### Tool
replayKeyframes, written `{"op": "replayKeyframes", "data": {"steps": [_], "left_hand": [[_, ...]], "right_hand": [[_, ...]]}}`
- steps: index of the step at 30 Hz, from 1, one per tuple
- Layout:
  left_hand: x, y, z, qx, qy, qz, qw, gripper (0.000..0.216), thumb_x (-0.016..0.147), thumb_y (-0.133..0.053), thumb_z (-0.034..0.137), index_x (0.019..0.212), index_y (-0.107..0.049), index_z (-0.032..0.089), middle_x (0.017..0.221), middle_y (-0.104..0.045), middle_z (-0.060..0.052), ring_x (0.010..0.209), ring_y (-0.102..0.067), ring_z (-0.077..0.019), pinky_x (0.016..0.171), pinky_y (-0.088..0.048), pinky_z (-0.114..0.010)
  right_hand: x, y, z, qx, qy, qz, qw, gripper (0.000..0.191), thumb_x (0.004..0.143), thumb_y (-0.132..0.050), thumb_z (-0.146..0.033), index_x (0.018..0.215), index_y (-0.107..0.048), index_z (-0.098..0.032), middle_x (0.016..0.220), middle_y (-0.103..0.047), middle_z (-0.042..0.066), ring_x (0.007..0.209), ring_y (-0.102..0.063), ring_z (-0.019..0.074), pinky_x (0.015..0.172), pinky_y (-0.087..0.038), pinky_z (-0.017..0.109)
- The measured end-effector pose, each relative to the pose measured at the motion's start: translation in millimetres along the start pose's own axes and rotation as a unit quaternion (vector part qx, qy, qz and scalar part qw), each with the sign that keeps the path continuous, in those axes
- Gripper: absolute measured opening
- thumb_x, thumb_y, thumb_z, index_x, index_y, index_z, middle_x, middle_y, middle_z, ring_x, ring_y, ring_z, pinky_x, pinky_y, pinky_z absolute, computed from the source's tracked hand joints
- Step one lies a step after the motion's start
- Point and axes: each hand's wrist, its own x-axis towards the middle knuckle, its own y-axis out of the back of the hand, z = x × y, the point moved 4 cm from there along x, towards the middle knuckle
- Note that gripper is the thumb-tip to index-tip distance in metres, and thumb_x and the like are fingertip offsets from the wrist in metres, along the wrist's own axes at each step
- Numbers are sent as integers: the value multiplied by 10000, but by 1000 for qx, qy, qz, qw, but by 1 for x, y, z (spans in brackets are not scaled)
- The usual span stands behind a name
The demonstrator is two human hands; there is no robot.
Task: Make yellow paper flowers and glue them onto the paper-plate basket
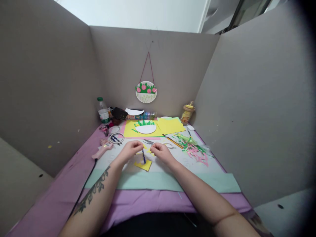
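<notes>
My left hand (132,148) pinches the top of a slim blue piece (144,157), near the twelve o'clock edge of yellow paper (147,165); my right hand (161,152) has fingertips together, contents unclear. Likely light, the paper creases easily: edges only.

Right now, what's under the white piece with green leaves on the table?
A yellow sheet shows around the white piece; a pink edge shows past the sheet's near side. Whatever else lies directly beneath is covered.
</notes>
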Motion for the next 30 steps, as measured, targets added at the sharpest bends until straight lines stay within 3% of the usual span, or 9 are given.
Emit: {"op": "replayKeyframes", "data": {"steps": [4, 7, 10, 14, 19, 30], "left_hand": [[8, 51, -21, 72, 58, 82, 992, 219, 636, -637, 369, 672, -653, 153, 574, -549, 6, 481, -421, -103, 440, -253, -215], [6, 69, -37, 177, 169, 57, 968, 196, 664, -599, 333, 711, -642, 148, 485, -463, 36, 402, -346, -88, 401, -187, -223], [3, 71, -44, 223, 209, 16, 952, 167, 662, -595, 311, 687, -633, 151, 425, -393, 53, 356, -304, -86, 383, -152, -233], [7, 74, -53, 302, 211, -12, 930, 174, 674, -575, 340, 669, -613, 169, 447, -455, 39, 360, -371, -101, 382, -199, -234], [16, 77, -62, 370, 189, -9, 909, 152, 648, -576, 312, 648, -625, 168, 567, -600, -9, 450, -487, -124, 429, -284, -228], [17, 74, -66, 398, 173, 10, 901, 157, 627, -571, 294, 641, -661, 166, 628, -658, -54, 535, -565, -167, 471, -323, -243]], "right_hand": [[-1, -1, 3, 10, -13, 13, 1000, 175, 744, -563, -335, 699, -541, -168, 626, -501, -28, 578, -441, 110, 557, -334, 229], [-2, -3, 5, -15, -4, 18, 1000, 167, 748, -547, -324, 693, -536, -167, 632, -487, -28, 591, -432, 110, 561, -329, 230], [-2, -7, 8, -49, -1, 6, 999, 158, 745, -539, -314, 688, -543, -167, 637, -492, -23, 605, -438, 117, 569, -334, 233], [-3, -9, 5, -71, 5, -6, 997, 158, 735, -537, -316, 674, -543, -169, 641, -511, -14, 616, -458, 127, 584, -351, 243], [-5, -10, 0, -90, 6, -8, 996, 155, 739, -525, -301, 666, -539, -166, 645, -520, -10, 624, -468, 127, 595, -360, 246], [-7, -14, 6, -126, 11, -14, 992, 137, 757, -528, -292, 719, -575, -169, 692, -566, -1, 662, -507, 135, 599, -380, 241]]}}
